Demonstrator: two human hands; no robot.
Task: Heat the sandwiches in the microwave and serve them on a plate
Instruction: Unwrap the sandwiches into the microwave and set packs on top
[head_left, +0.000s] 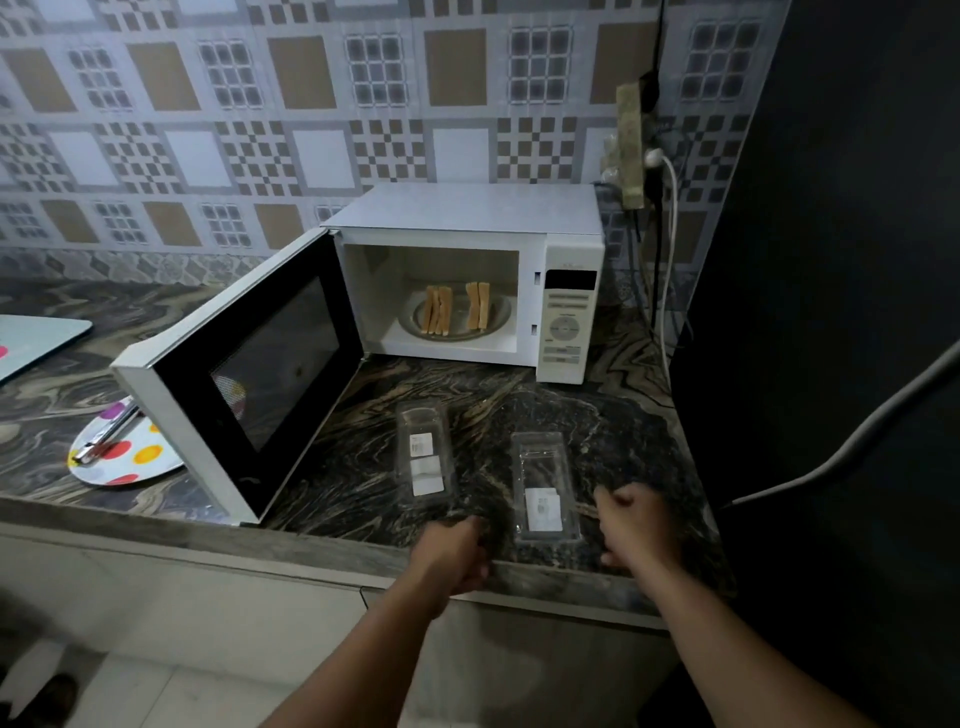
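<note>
Far left on the dark marbled worktop (467, 395), a pale board (36, 340) cut off by the frame edge. Nearer the front edge, a white plate with coloured dots (124, 457), partly hidden behind the microwave door, with metal tongs (106, 434) lying across it. Next, the microwave door (244, 374) swung wide open to the left, dark glass facing out. Behind it, the white microwave (467, 218) against the patterned tile wall (311, 104), cavity open. Inside, on the glass turntable (410, 319), two sandwiches (437, 309) standing on edge, well apart from each other, one left and one right of centre. In front of the microwave, two clear plastic sandwich packs lying flat on the worktop: the left pack (423, 457) with white labels, and the right pack (544, 488) nearer the front edge, also labelled. Below and between them, the left hand (457, 553) at the worktop's front edge, fingers curled inward, grip clenched on nothing visible. Just right of the right pack, the right hand (636, 525) over the worktop, fingers loosely curled, grip released and holding nothing. On the microwave's right side, the control panel (569, 325) with display and buttons. Further right, a power strip (629, 140) fixed upright on the wall, with a white cable (670, 249) hanging down from it. At the far right, a dark wall (857, 260) with a grey cable (857, 436) curving across it.
</note>
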